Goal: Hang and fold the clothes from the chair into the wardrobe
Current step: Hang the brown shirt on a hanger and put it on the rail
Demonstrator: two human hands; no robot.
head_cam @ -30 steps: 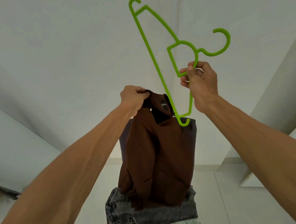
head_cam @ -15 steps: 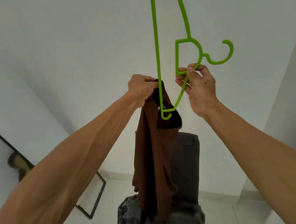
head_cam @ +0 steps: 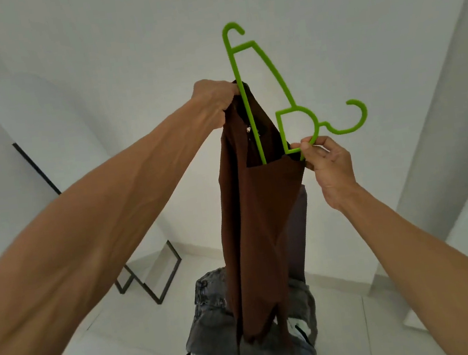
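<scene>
- Head view: your left hand (head_cam: 213, 99) is fisted around the top edge of the brown garment (head_cam: 259, 218), fingers clamped on the cloth, lifting it in front of you at about head height.
- The garment hangs straight down, long axis vertical, with its lower hem dangling over the grey jeans (head_cam: 215, 314) piled on the chair (head_cam: 303, 227) below.
- Your right hand (head_cam: 329, 164) pinches the green hanger (head_cam: 273, 79) at the small loop under its hook, fingers (head_cam: 306, 145) closed on the plastic.
- The hanger stands on end (long axis near upright): one arm tip points up toward the ceiling, the other is sunk into the garment's neck opening, and the hook points off to your right.
- A small label sits inside the neck, but it is too blurred to read any writing.
- A black metal frame (head_cam: 150, 277) stands on the white floor to your left.
</scene>
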